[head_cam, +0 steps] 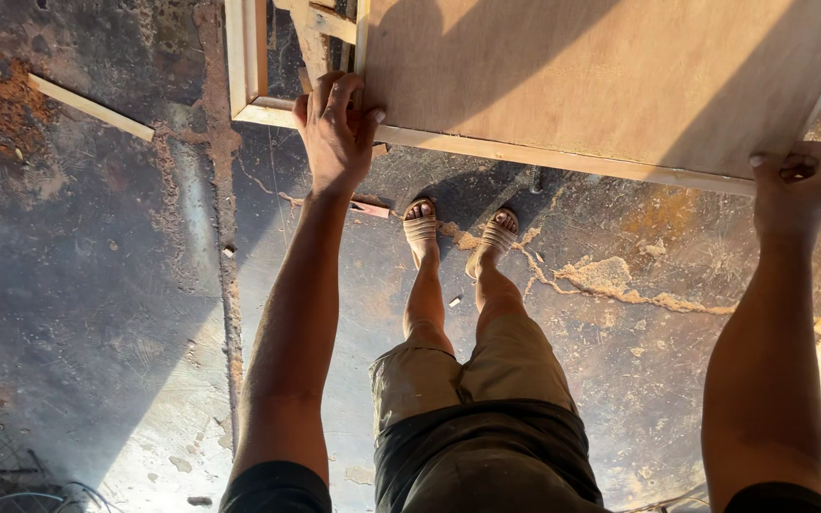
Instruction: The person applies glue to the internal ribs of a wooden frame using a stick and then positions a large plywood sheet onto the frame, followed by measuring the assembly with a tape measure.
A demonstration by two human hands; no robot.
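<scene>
Both hands grip the near edge of a plywood panel held up over the floor

The left hand is closed over the panel's framed corner and the right hand is clenched on the edge farther along; the panel hangs above the sandalled feet. I judge a slipping grip could drop it on the toes, and sawdust or the loose wood strip could trip a step
</scene>
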